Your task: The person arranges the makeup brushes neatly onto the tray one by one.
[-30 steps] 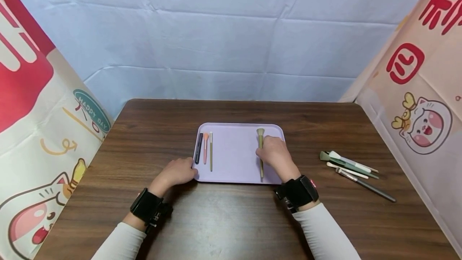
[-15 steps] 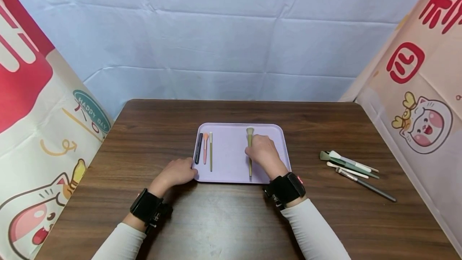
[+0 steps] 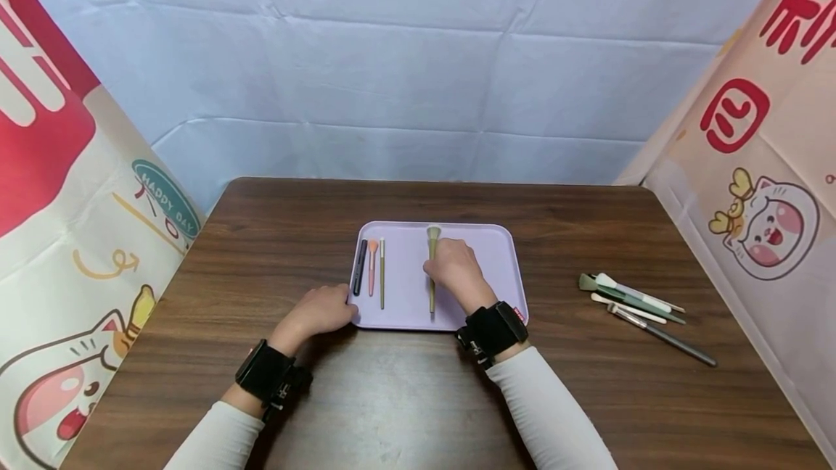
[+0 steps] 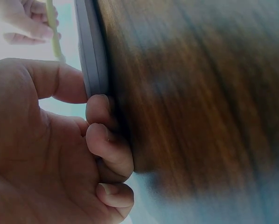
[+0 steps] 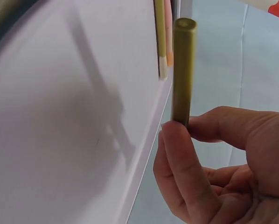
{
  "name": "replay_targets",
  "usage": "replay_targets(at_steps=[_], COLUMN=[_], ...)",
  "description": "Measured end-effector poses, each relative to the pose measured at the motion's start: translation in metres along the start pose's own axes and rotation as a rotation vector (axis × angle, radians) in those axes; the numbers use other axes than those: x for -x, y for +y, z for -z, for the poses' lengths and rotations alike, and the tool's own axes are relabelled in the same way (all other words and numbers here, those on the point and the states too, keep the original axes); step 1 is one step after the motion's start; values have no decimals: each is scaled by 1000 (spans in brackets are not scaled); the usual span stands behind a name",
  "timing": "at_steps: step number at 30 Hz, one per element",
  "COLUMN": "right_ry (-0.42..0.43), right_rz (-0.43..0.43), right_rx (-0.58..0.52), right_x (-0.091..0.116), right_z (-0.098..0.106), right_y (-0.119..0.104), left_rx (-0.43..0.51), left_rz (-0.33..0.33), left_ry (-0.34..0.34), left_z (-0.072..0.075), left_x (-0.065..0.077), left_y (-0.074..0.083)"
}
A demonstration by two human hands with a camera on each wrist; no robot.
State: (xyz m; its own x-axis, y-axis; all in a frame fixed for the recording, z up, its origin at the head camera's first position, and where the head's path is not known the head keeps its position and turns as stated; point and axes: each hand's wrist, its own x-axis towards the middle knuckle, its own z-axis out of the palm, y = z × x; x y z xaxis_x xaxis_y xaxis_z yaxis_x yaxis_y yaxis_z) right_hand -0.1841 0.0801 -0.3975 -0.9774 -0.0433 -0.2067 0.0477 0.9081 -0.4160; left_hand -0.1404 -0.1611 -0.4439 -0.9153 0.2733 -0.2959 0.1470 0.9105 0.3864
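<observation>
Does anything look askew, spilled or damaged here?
Nothing looks spilled or damaged. The one untidy spot is the loose brushes on the table, right of the tray: they are bunched at differing angles, whereas the three tools at the tray's left lie roughly parallel.

A brown wood-grained table [image 3: 294,216] is backed by a pale blue sheet [image 3: 418,78] crossed by creases. At left, a red-and-white cloth [image 3: 46,260] is printed with a green HAPPY DAY badge [image 3: 166,198]; at right, a pinkish cloth [image 3: 793,118] is marked with red lettering [image 3: 802,7] and a cartoon animal [image 3: 777,227].
</observation>
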Motion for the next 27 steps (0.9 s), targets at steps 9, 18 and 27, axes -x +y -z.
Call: replay_targets(at_steps=[9,18,27], right_ry=[-22,-52,-80], right_rz=[1,11,49], right_rx=[21,41,95], right_x=[-6,-11,-17], right_z=[-9,-14,-21], right_y=[-19,-32,-44], left_rx=[-21,-28,-30], left_rz=[-7,-5,-9], left_ry=[7,8,15], left_z=[-3,-2,-3], left_x=[-3,-4,-4], left_y=[-3,-4,-5])
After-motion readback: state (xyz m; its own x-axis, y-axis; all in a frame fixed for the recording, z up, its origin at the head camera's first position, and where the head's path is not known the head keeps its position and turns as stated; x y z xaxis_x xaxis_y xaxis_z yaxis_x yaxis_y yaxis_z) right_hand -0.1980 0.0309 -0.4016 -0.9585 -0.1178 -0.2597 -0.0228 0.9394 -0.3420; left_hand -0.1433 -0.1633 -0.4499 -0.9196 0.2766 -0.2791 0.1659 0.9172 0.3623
